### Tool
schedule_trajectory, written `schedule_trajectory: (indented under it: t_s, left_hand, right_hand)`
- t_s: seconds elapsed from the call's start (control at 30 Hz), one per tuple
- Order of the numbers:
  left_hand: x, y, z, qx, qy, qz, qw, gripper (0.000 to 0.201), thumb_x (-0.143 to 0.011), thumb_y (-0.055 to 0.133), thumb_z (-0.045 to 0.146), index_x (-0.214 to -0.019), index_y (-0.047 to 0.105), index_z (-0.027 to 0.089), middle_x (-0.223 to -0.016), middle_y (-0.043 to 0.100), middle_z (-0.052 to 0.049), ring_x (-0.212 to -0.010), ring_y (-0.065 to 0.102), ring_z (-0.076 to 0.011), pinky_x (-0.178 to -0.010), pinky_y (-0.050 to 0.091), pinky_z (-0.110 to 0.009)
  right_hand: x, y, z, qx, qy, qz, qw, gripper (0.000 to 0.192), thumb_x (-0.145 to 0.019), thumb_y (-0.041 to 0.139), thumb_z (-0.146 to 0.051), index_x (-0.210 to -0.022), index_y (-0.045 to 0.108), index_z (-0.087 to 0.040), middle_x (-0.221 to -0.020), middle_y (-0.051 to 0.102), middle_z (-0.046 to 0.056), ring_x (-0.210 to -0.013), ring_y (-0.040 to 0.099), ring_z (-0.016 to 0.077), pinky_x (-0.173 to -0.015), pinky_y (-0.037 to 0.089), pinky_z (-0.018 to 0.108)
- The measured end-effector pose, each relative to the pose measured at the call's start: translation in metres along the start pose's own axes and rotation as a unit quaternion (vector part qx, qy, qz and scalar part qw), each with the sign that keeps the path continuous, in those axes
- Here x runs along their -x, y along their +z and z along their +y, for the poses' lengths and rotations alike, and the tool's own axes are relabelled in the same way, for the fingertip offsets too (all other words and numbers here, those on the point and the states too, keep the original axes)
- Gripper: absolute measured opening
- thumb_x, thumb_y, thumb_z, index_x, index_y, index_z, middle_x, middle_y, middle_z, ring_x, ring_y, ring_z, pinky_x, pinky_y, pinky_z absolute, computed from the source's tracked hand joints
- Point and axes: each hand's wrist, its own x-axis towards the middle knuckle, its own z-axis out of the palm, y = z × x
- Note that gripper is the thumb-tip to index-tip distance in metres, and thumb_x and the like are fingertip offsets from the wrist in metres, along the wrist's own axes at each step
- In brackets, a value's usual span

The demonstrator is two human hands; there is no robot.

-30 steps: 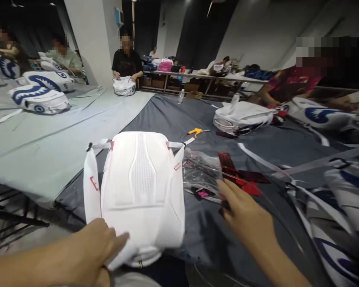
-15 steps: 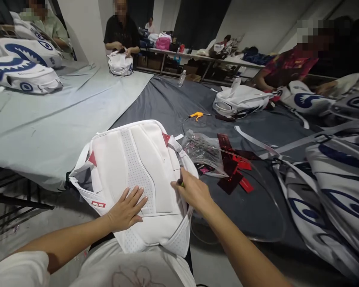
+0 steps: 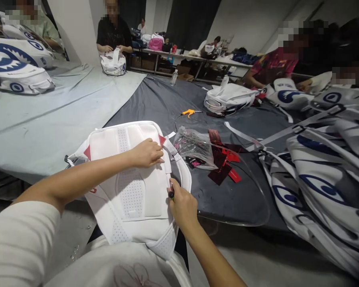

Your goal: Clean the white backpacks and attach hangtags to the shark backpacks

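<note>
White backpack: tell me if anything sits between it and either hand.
Nothing visible does. The left hand rests directly on the white backpack near its upper right corner, and the right hand, closed on a small dark tool, touches its right edge.

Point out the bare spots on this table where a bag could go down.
Bare room: the pale sheet left of the white backpack, and the dark cloth between that backpack and the far white backpack. Crowded: right of the backpack, with the plastic bag, red pieces and piled printed bags.

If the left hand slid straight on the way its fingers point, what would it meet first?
Probably the white strap at the backpack's top right corner, just past the left hand; beyond lies the clear plastic bag.
</note>
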Motion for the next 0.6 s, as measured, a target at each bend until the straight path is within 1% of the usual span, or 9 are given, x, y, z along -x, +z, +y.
schedule_trajectory:
  t_s: [0.03,0.1,0.17,0.23,0.3,0.37,0.4,0.5,0.6]
  left_hand:
    - [0.004,-0.003,-0.004,0.008,-0.006,-0.004,1.000,0.040,-0.099,0.045,0.048,-0.084,0.064,0.016,-0.084,0.065,-0.007,-0.083,0.058,-0.0217,-0.081,0.037,-0.039]
    - [0.013,-0.007,-0.016,0.015,-0.034,-0.021,0.999,0.035,-0.091,0.059,0.053,-0.093,0.066,0.019,-0.097,0.065,-0.008,-0.097,0.057,-0.0255,-0.095,0.035,-0.045]
    - [0.020,-0.007,-0.027,0.016,-0.065,-0.043,0.997,0.036,-0.080,0.073,0.051,-0.097,0.066,0.019,-0.101,0.065,-0.008,-0.105,0.054,-0.0284,-0.104,0.031,-0.051]
    - [0.026,-0.001,-0.029,0.018,-0.082,-0.040,0.996,0.033,-0.076,0.078,0.043,-0.094,0.066,0.018,-0.099,0.064,-0.008,-0.103,0.053,-0.0275,-0.104,0.034,-0.050]
    - [0.030,0.008,-0.022,0.019,-0.095,0.005,0.995,0.025,-0.078,0.077,0.035,-0.090,0.064,0.017,-0.098,0.064,-0.008,-0.100,0.053,-0.0255,-0.105,0.036,-0.048]
    - [0.035,0.017,-0.013,0.015,-0.103,0.061,0.993,0.015,-0.083,0.072,0.029,-0.088,0.062,0.018,-0.098,0.064,-0.007,-0.102,0.053,-0.0242,-0.110,0.034,-0.048]
    - [0.038,0.021,-0.009,0.012,-0.103,0.081,0.991,0.011,-0.085,0.069,0.026,-0.087,0.062,0.019,-0.098,0.064,-0.007,-0.104,0.052,-0.0236,-0.112,0.032,-0.048]
    - [0.044,0.029,-0.006,0.016,-0.095,0.113,0.989,0.005,-0.088,0.063,0.023,-0.087,0.060,0.019,-0.097,0.064,-0.005,-0.104,0.052,-0.0226,-0.114,0.032,-0.048]
    - [0.048,0.034,-0.010,0.042,-0.079,0.139,0.986,0.006,-0.090,0.059,0.024,-0.087,0.059,0.019,-0.096,0.064,-0.006,-0.103,0.052,-0.0226,-0.112,0.034,-0.048]
  right_hand:
    - [-0.001,0.001,0.001,-0.002,-0.006,-0.007,1.000,0.050,-0.090,0.053,-0.004,-0.138,0.050,-0.016,-0.102,0.074,0.007,-0.095,0.069,0.0211,-0.076,0.042,0.028]
    - [-0.005,-0.001,0.002,0.007,-0.011,-0.034,0.999,0.054,-0.087,0.056,-0.002,-0.139,0.048,-0.016,-0.107,0.073,0.006,-0.099,0.067,0.0216,-0.075,0.042,0.028]
    - [-0.014,-0.006,0.002,0.031,-0.012,-0.069,0.997,0.045,-0.089,0.055,-0.006,-0.133,0.053,-0.017,-0.102,0.073,0.006,-0.095,0.068,0.0217,-0.069,0.040,0.029]
    - [-0.027,-0.016,0.001,0.059,-0.018,-0.083,0.995,0.033,-0.093,0.052,-0.010,-0.124,0.059,-0.019,-0.096,0.072,0.005,-0.089,0.067,0.0212,-0.063,0.036,0.029]
    - [-0.044,-0.028,-0.001,0.079,-0.038,-0.059,0.994,0.033,-0.094,0.050,-0.011,-0.123,0.061,-0.022,-0.101,0.070,0.006,-0.091,0.066,0.0206,-0.062,0.034,0.029]
    - [-0.066,-0.038,-0.002,0.080,-0.086,-0.032,0.993,0.041,-0.093,0.049,-0.009,-0.129,0.059,-0.026,-0.110,0.067,0.006,-0.097,0.063,0.0192,-0.063,0.034,0.028]
    - [-0.078,-0.041,-0.003,0.078,-0.117,-0.034,0.989,0.043,-0.093,0.049,-0.008,-0.130,0.058,-0.028,-0.113,0.065,0.005,-0.097,0.062,0.0183,-0.062,0.033,0.027]
    - [-0.111,-0.046,-0.006,0.084,-0.206,-0.082,0.971,0.037,-0.094,0.050,-0.012,-0.123,0.063,-0.030,-0.113,0.063,0.004,-0.091,0.062,0.0163,-0.059,0.030,0.028]
    - [-0.133,-0.046,-0.010,0.128,-0.252,-0.119,0.952,0.027,-0.097,0.048,-0.017,-0.114,0.067,-0.026,-0.110,0.062,0.005,-0.082,0.061,0.0157,-0.056,0.026,0.029]
